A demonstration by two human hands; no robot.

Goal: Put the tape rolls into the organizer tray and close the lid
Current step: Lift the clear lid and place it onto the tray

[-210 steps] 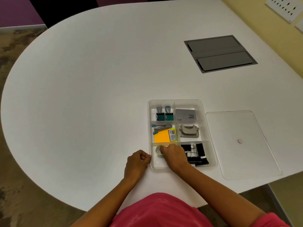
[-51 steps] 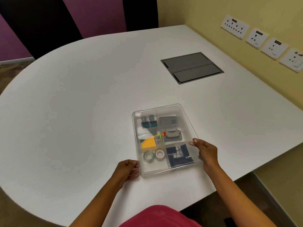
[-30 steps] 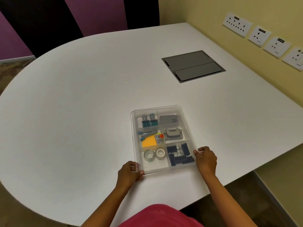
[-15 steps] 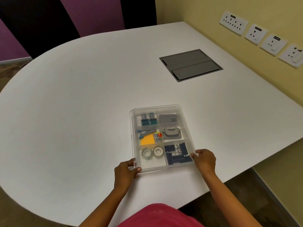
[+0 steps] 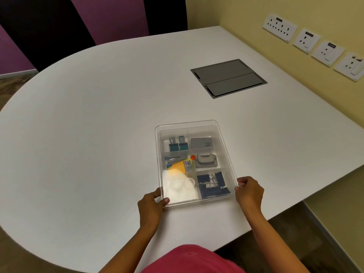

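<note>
Both hands point(image 5: 151, 203) grip clear rectangular lidded tray point(image 5: 226, 152)

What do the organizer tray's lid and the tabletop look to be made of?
The lid looks like clear, glossy hard plastic: contents show through it and glare whitens its near-left corner. The tabletop looks like matte white laminate, smooth and uniform; its core cannot be told.

White table point(image 5: 98, 125), yellow wall point(image 5: 246, 14), 4 sockets point(image 5: 279, 28)
</note>
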